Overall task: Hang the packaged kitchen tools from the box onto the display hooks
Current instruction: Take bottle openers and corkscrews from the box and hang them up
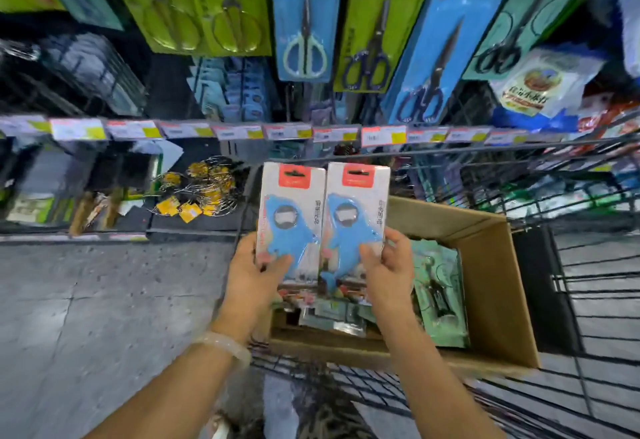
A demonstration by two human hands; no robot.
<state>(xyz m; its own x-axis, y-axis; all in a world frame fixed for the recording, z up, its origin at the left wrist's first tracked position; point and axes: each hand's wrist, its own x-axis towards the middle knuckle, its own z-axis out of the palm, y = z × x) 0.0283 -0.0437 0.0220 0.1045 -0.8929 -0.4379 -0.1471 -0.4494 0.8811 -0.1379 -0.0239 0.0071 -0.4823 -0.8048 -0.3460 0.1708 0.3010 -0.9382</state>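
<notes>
Forearms reach forward over the wire cart (pixel 571 300); open floor (pixel 86 300) lies to my left. Cardboard box (pixel 491 286) sits in the cart beneath. My left hand (pixel 256 272) grips one carded blue opener (pixel 291 227), my right hand (pixel 388 269) another (pixel 353 224), upright, edges touching, below the hanging scissors packs (pixel 304 23).

This is a shop aisle selling household goods. Carded scissors (pixel 304 23) in blue and green blister packs hang in rows from display hooks above a shelf edge lined with price labels (pixel 382 135) marked in white, red and yellow. An open cardboard box (pixel 491 265) of packaged stock sits in a black wire cart (pixel 588 300) on the speckled grey floor (pixel 86 300).
</notes>
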